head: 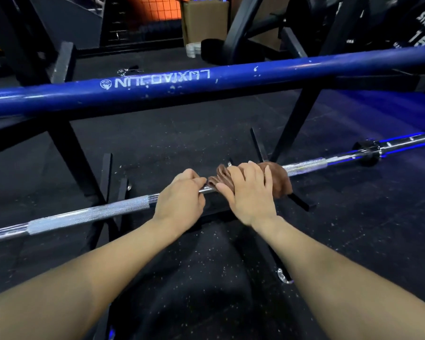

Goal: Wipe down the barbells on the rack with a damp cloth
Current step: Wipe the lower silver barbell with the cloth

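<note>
A silver barbell lies low on the black rack, running from lower left to upper right. My left hand grips its shaft near the middle. Just to the right, my right hand wraps a brown cloth around the shaft; the cloth sticks out on both sides of the hand. Above it a thick blue bar with white lettering crosses the whole view.
Black rubber floor lies under the rack. Black rack legs slant down behind the barbell. A cardboard box and dark gym machines stand at the back. The barbell's chrome sleeve ends at the right.
</note>
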